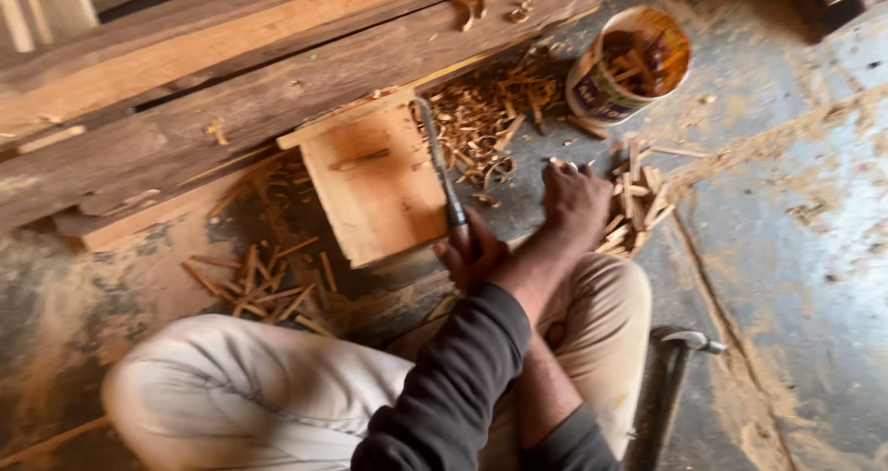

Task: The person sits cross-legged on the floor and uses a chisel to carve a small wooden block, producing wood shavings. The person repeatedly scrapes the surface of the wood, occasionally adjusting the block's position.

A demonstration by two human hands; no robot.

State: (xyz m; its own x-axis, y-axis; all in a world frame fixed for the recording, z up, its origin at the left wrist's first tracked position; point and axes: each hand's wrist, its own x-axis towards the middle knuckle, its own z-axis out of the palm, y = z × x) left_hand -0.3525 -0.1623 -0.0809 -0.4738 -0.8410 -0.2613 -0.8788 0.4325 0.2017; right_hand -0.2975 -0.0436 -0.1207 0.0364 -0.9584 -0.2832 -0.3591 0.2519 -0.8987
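Observation:
My right hand (470, 254) is shut on the dark handle of a long metal chisel (437, 156). Its blade lies along the right edge of a pale wooden block (370, 189) on the floor. My left arm, in a dark sleeve, crosses over the right one. My left hand (575, 201) rests fingers-down on the floor at a pile of short wooden sticks (638, 207), holding nothing that I can see. My legs, in beige trousers, are folded below both hands.
Heavy planks (231, 92) lie across the top left. Wood chips (486, 119) and sticks (268, 286) litter the dusty floor. A plastic bucket (592, 87) with wood pieces stands at the top right. A hammer (684, 341) lies by my right knee.

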